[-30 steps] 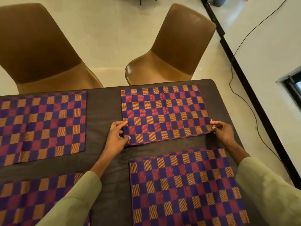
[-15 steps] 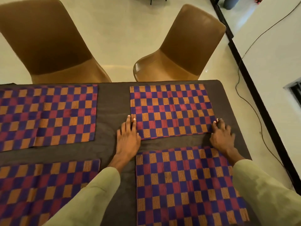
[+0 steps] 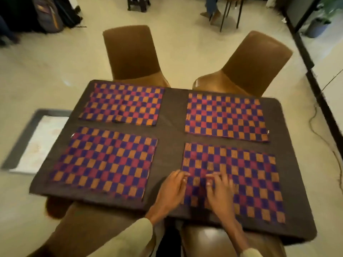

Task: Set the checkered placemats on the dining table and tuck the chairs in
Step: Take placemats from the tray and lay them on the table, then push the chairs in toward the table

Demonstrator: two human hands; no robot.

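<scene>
**Both hands flat on the near-right placemat**

Left hand (image 3: 171,190) and right hand (image 3: 220,193) lie side by side, each grip loose, fingers spread on the near-right placemat (image 3: 241,182), clamping nothing. Near-left placemat (image 3: 105,162), far-left placemat (image 3: 122,104) and far-right placemat (image 3: 225,117) lie flat on the dark desk (image 3: 170,112). Two brown chairs (image 3: 133,54) stand beyond its far edge.

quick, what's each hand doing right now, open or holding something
Left hand: open, fingers lie on the left edge of the near right placemat.
Right hand: open, fingers lie flat on the same placemat.
</scene>
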